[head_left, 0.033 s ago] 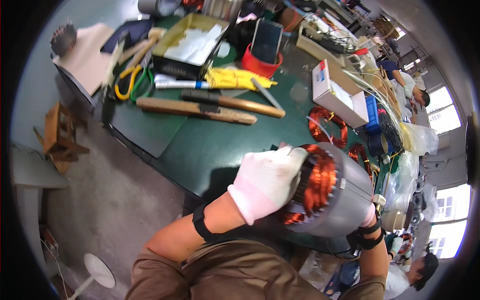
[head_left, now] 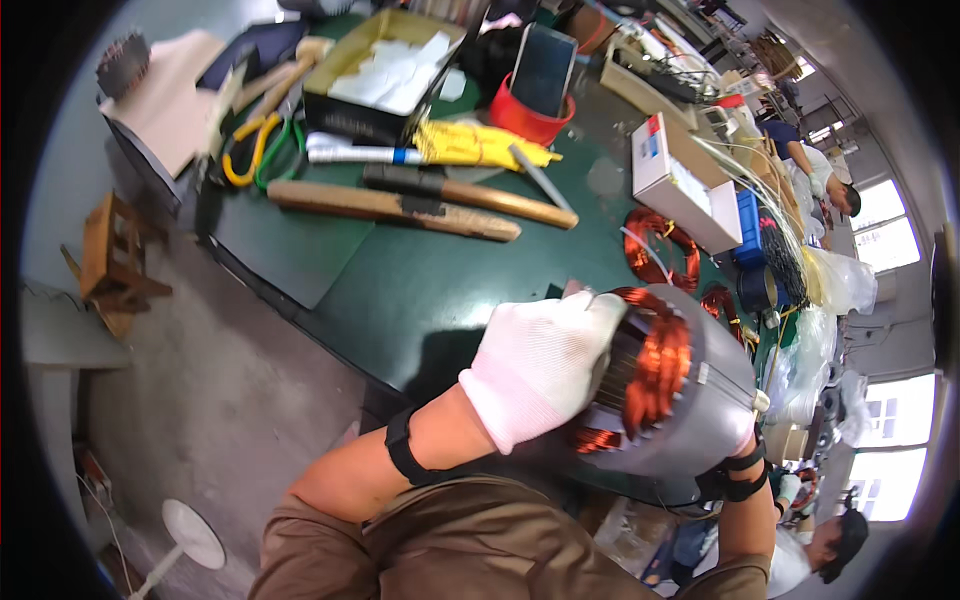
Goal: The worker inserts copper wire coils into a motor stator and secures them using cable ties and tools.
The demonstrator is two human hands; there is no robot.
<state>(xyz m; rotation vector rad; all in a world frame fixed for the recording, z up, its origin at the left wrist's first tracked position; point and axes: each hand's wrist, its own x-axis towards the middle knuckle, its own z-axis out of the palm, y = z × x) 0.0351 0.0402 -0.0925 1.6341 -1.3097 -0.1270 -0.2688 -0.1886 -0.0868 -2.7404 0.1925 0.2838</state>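
Note:
A grey cylindrical motor stator (head_left: 715,400) is tilted near the bench's front edge, its open end turned to the left. Orange-red copper windings (head_left: 660,375) bulge from that end. My left hand (head_left: 550,365), in a white glove with a pinkish cuff, is at the open end. Its fingers are curled closed beside the windings, and whatever they pinch is hidden. From the right side my right hand (head_left: 741,440) holds the stator. Only a bit of its glove shows by the black wrist straps; the fingers are out of sight behind the metal.
Beyond the stator lie copper coils (head_left: 662,248) and a white box (head_left: 680,185). Two wooden-handled tools (head_left: 470,195), scissors (head_left: 285,150), a yellow bundle (head_left: 480,145) and a phone in a red holder (head_left: 540,85) lie farther back. Co-workers sit at right; a stool (head_left: 118,260) stands left.
The stator has shifted slightly right in view and turned a little, with my left hand moving along beside it. The bench items shift slightly with the camera.

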